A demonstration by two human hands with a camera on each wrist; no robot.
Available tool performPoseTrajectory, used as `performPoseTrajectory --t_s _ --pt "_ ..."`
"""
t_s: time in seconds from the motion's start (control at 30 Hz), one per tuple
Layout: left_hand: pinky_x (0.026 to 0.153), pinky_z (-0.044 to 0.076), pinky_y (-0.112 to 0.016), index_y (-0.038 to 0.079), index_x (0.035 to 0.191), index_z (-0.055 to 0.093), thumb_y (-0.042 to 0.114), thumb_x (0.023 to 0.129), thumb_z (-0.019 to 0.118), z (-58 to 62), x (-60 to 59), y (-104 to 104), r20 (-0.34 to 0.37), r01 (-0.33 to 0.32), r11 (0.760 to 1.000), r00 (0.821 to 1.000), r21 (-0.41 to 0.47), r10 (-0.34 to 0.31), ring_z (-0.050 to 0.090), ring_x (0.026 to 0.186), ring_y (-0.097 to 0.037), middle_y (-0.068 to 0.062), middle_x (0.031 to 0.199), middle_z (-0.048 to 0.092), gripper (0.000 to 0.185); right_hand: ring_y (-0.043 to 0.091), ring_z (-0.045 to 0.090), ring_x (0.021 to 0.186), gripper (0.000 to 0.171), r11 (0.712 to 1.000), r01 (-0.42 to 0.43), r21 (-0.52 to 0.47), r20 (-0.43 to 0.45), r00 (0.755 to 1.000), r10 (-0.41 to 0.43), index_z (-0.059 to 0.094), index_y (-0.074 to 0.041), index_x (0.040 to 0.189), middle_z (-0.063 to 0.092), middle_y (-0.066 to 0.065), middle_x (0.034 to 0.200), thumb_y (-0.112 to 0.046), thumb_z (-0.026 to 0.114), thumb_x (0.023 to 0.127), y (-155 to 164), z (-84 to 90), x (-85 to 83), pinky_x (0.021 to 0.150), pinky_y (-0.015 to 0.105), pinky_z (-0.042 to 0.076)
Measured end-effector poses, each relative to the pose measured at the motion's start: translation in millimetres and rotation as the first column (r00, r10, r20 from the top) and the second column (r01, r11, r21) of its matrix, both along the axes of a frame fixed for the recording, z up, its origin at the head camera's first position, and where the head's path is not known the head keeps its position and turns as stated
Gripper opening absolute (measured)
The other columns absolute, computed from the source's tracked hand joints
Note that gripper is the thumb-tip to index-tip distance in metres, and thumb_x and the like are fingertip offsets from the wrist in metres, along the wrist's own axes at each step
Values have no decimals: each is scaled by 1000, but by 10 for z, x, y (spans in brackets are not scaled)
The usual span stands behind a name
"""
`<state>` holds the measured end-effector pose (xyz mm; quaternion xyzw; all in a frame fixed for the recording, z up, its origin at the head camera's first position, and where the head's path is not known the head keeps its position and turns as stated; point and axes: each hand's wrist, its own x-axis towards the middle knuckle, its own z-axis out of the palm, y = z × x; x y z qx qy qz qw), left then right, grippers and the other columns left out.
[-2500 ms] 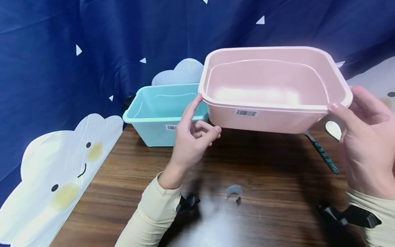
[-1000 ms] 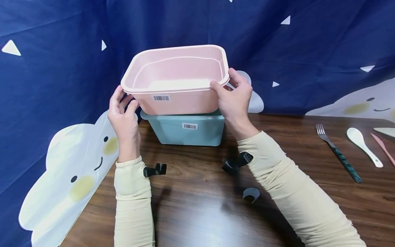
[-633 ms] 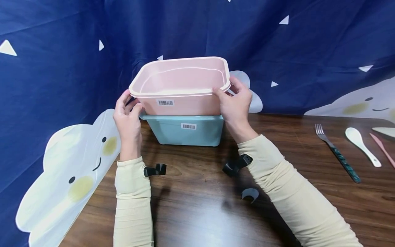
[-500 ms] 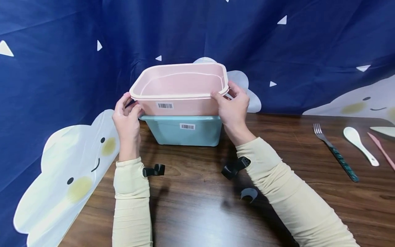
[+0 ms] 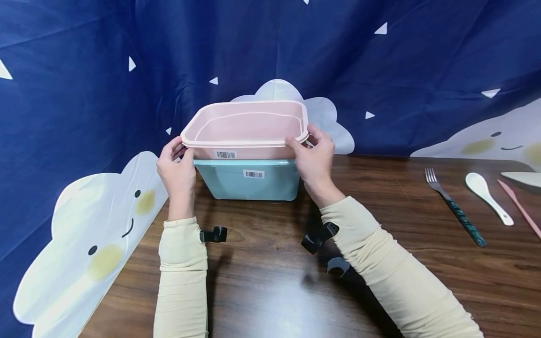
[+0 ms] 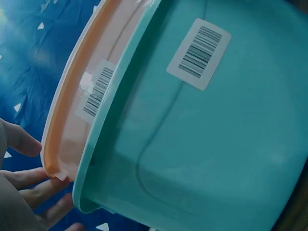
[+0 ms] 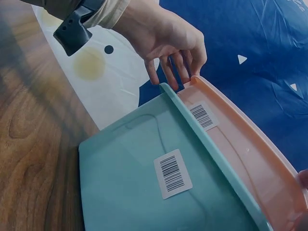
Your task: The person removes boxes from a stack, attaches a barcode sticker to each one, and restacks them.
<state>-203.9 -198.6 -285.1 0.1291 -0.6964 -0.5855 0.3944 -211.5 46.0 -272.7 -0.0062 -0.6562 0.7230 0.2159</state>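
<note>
A pink plastic bin with a barcode label sits partly sunk inside a turquoise plastic bin, its rim well above the turquoise one. At the pink bin's left end my left hand holds the rim corner between thumb and fingers. My right hand grips the right front corner, thumb over the rim and fingers beneath. The left wrist view shows the pink bin's wall going down behind the turquoise rim. Its base is hidden. The turquoise bin stands on the wooden table.
To the right lie a fork with a dark green handle, a white spoon, a pink knife-like utensil and a white pointed piece. A translucent curved piece lies by my right forearm. A blue curtain hangs behind.
Both hands have carried the pink bin leftward from the right, over the turquoise bin, then lowered it into that bin. The fork, spoon and pink utensil have stayed put.
</note>
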Motion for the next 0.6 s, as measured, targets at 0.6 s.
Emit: performPoseTrajectory --t_s 0.6 --pt "104 47 -39 0 125 67 12 90 63 35 87 -85 141 -92 978 983 -185 119 65 112 -32 -17 122 69 37 31 59 126 48 988 1 157 -75 997 11 63 6 131 60 23 136 2 69 83 305 -47 156 109 40 47"
